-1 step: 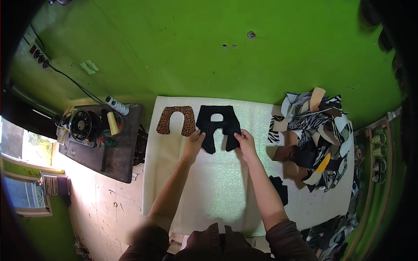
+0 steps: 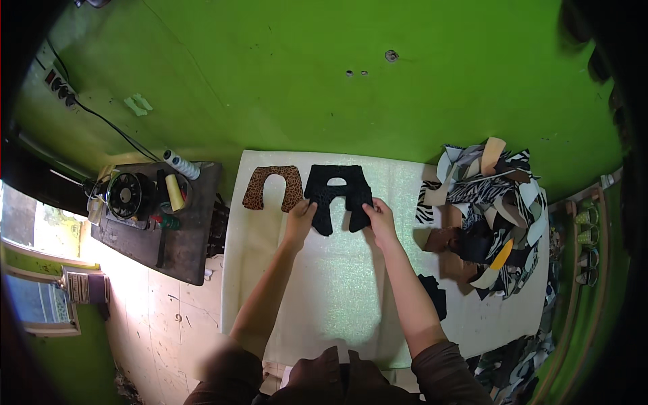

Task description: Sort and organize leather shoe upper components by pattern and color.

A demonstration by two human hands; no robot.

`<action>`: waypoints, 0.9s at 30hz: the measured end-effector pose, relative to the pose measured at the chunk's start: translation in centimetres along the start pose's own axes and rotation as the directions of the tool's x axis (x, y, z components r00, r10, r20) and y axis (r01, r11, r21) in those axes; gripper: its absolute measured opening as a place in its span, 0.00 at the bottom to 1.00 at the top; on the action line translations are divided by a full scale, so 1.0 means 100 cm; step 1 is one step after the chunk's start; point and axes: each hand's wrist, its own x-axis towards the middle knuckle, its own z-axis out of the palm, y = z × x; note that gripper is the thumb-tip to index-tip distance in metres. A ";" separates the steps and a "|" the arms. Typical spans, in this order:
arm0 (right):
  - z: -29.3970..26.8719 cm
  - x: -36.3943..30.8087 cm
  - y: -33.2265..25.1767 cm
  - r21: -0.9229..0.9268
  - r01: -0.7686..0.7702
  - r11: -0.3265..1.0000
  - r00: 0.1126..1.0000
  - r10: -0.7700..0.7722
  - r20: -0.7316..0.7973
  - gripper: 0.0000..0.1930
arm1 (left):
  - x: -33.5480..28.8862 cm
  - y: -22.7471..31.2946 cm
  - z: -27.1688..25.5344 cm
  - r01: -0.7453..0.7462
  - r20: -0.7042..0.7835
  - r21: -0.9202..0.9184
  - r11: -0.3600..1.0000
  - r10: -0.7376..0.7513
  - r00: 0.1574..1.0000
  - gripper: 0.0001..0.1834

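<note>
My left hand (image 2: 300, 221) pinches the left leg of a black U-shaped cut piece of fabric or leather (image 2: 323, 217). Its right leg is held between the fingers of my right hand (image 2: 379, 220). This piece overlaps what looks like a second black U-shaped piece (image 2: 336, 171), which lies farther back on the white table (image 2: 297, 297). To the left of them, a leopard-print U-shaped piece (image 2: 255, 192) lies flat, brown with dark spots. How far the held piece is off the table I cannot tell.
A heap of scraps (image 2: 496, 216), zebra-striped, tan, black and white, covers the table's right side. Nearer me lies a dark folded piece (image 2: 433, 297). At left stands a dark side table (image 2: 185, 250) with a black wheel (image 2: 126, 194) and thread cones (image 2: 181, 164). A green wall (image 2: 270, 88) rises behind.
The held black piece has shifted very slightly away from me, its lower ends drawn a little closer to the far piece. Both hands keep their grip.
</note>
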 end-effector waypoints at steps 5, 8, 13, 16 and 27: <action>-0.005 0.048 0.010 -0.150 0.123 0.981 0.989 -0.133 -0.064 0.10 | 0.034 0.010 0.020 0.016 -0.044 0.021 1.000 -0.015 0.999 0.19; 0.015 0.049 0.000 -0.116 0.084 0.990 0.993 -0.092 -0.067 0.12 | 0.048 0.014 0.014 0.018 -0.075 0.103 0.995 -0.010 0.997 0.18; 0.015 0.060 -0.001 -0.253 0.075 0.965 0.991 -0.101 -0.091 0.10 | 0.062 0.019 0.019 -0.035 -0.081 0.215 0.976 0.054 0.995 0.17; 0.005 0.072 0.006 -0.520 0.261 0.813 0.943 -0.330 -0.042 0.14 | 0.061 0.023 0.027 -0.036 -0.121 0.327 0.944 0.080 0.989 0.14; 0.021 0.044 -0.012 -0.768 0.283 0.574 0.895 -0.446 -0.004 0.17 | 0.057 0.031 0.019 -0.257 -0.059 0.703 0.664 0.414 0.908 0.15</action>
